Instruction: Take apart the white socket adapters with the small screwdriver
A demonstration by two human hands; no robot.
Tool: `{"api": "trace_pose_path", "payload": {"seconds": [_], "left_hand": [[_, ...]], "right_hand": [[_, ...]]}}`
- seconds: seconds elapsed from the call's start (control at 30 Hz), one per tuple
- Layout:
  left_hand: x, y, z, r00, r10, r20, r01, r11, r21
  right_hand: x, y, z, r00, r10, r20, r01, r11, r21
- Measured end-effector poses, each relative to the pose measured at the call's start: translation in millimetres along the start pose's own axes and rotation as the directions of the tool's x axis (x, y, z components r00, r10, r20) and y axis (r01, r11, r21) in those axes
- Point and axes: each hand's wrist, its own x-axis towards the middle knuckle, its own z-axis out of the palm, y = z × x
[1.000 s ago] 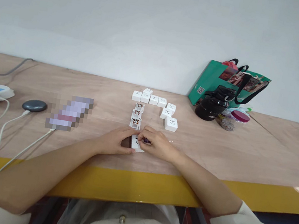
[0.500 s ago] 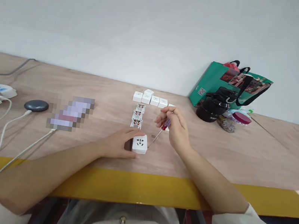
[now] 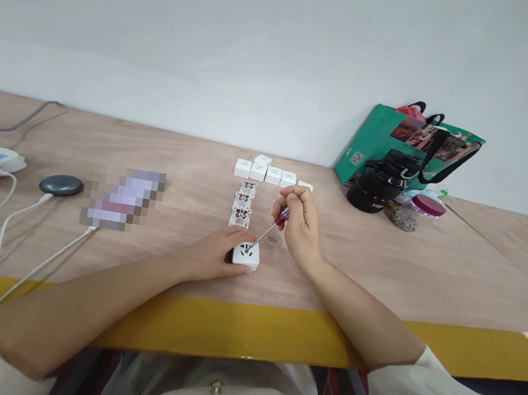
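Observation:
A white power socket (image 3: 248, 261) lies face up on the table near its front edge. My left hand (image 3: 217, 255) grips it from the left, thumb along the near side and fingers along the far side. My right hand (image 3: 300, 226) holds a screwdriver (image 3: 266, 232) by its red and purple handle. The metal shaft slants down to the left, and its tip meets the middle of the socket's face. Beyond the socket stands a column of opened socket bases (image 3: 241, 216) with metal parts inside. Behind them, several white sockets (image 3: 273, 175) form a row.
At the right are a black flask (image 3: 375, 188), a green bag (image 3: 364, 140) and a jar with a dark red lid (image 3: 428, 205). A blurred phone (image 3: 126, 199), a dark oval device (image 3: 61, 185), white cables (image 3: 4, 236) and a power strip (image 3: 12, 161) lie left. A yellow strip (image 3: 248, 328) edges the table.
My right hand has moved left, bringing the screwdriver tip from beside the socket onto the middle of its face. My left hand keeps hold of the socket.

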Motion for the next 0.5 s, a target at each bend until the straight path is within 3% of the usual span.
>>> {"api": "trace_pose_path", "payload": {"seconds": [0.3, 0.5], "left_hand": [[1.3, 5.6, 0.0, 1.0, -0.002, -0.026, 0.003, 1.0, 0.021], [1.1, 3.3, 3.0, 0.999, 0.008, -0.039, -0.007, 0.999, 0.035]], "right_hand": [[-6.2, 4.7, -3.7, 0.955, -0.267, 0.13, 0.292, 0.919, -0.263], [-5.5, -1.8, -8.6, 0.922, -0.298, 0.247, 0.373, 0.854, -0.364]]}}
